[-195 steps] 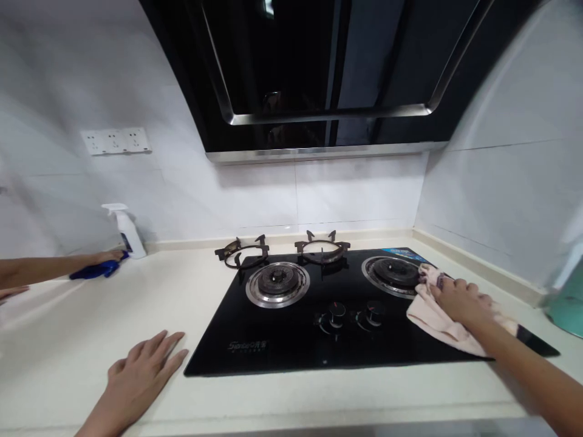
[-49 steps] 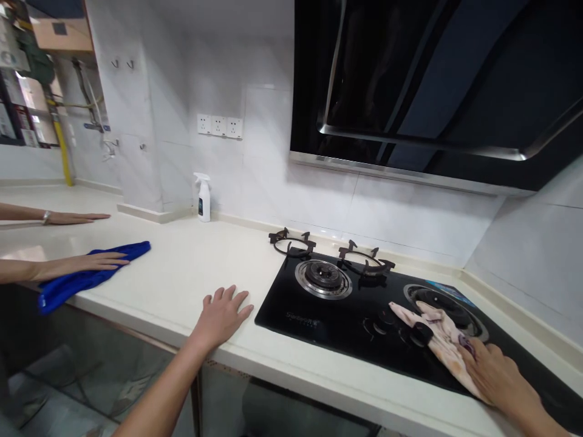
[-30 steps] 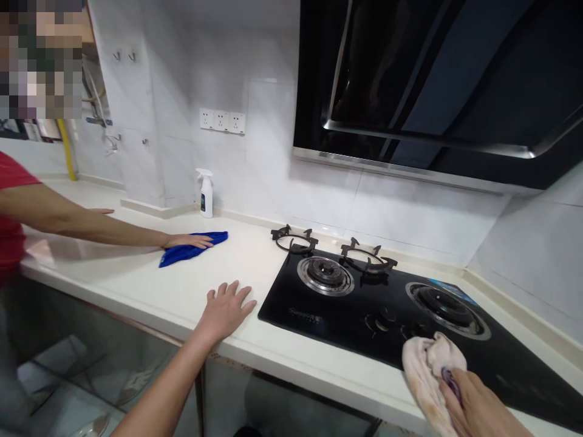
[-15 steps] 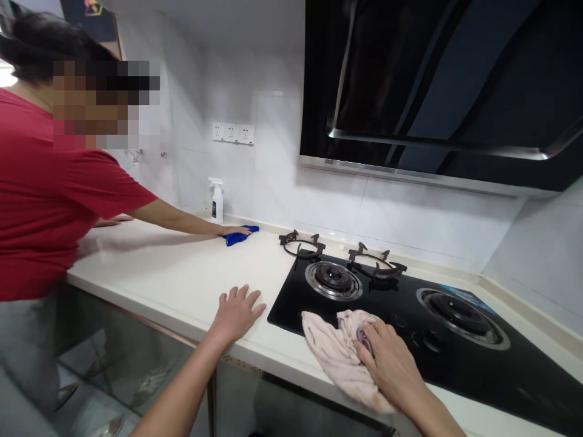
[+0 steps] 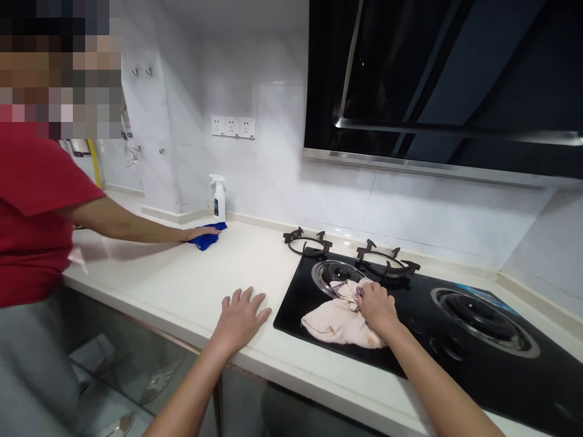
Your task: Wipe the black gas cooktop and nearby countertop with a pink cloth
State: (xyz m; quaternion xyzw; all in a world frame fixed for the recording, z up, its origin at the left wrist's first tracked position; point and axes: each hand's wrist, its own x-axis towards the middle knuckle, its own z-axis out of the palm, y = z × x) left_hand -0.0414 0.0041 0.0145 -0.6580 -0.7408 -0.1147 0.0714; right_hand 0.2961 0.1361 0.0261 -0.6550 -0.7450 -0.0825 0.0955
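Observation:
My right hand (image 5: 377, 308) grips a pale pink cloth (image 5: 339, 321), bunched under the fingers and spread over the left part of the black gas stove (image 5: 410, 346). The cloth's upper end covers part of the left burner (image 5: 324, 273). My left hand (image 5: 241, 320) lies flat on the white countertop (image 5: 182, 285), fingers spread, just left of the stove's edge. It holds nothing.
A co-worker in a red shirt (image 5: 40, 182) presses a blue cloth (image 5: 207, 238) on the counter at left. Behind it stands a white spray bottle (image 5: 219, 200). Two pan supports (image 5: 307, 244) sit along the back. A black range hood (image 5: 437, 79) overhangs the stove.
My right hand has pushed the pink cloth from the counter's front edge up and back onto the stove. The co-worker's blue cloth has moved left. My left hand remains on the counter.

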